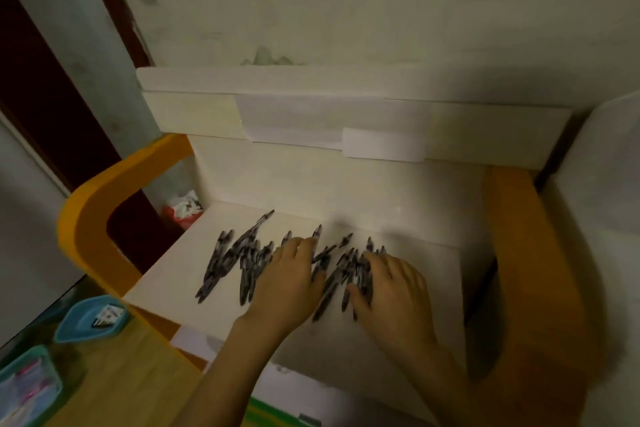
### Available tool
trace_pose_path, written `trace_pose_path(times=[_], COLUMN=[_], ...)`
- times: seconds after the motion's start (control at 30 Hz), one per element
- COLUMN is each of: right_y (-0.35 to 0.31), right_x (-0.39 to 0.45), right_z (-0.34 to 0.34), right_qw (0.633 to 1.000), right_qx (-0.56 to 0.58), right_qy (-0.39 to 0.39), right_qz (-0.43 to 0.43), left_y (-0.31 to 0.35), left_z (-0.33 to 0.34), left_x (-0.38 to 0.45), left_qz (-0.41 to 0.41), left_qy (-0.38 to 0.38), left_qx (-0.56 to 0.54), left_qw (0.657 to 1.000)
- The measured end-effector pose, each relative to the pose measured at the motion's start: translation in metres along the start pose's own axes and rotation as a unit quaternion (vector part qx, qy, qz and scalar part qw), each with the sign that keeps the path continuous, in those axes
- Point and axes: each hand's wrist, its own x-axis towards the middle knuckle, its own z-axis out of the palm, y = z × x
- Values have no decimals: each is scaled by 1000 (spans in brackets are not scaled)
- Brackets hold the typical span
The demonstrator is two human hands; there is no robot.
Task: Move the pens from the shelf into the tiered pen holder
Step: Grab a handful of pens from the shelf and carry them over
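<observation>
Several dark pens (228,260) lie scattered across the pale shelf board (415,263). My left hand (291,281) rests palm down on the middle of the pile, its fingers spread over the pens. My right hand (391,291) lies on the right part of the pile, with its fingers and thumb curled round a bunch of pens (356,270). A blue tray (83,322) with a small dark-and-white item in it and a teal tray (31,388) stand at the lower left; whether these belong to the tiered pen holder I cannot tell.
Orange side frames (90,218) flank the shelf on the left and right. A white upper shelf (311,87) overhangs at the back, against the wall. A red-and-white packet (183,211) lies behind the left frame. The trays stand on a wooden desk (131,374).
</observation>
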Motion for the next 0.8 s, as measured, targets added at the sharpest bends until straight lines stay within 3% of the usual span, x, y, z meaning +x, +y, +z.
trace_pose_path(times=[0.17, 0.33, 0.47, 0.8], right_y=[3, 5, 0, 5], right_x=[20, 34, 40, 52], right_z=[17, 27, 32, 46], right_qw=[999, 997, 995, 989], right_qx=[-5, -27, -31, -41], right_qy=[1, 11, 23, 33], right_qz=[36, 71, 97, 138], left_y=[-16, -30, -35, -22], left_z=[34, 58, 70, 88], left_x=[45, 75, 83, 103], left_qz=[-83, -190, -186, -165], left_qy=[-76, -191, -241, -284], left_qx=[22, 32, 49, 4], left_qw=[993, 963, 951, 944])
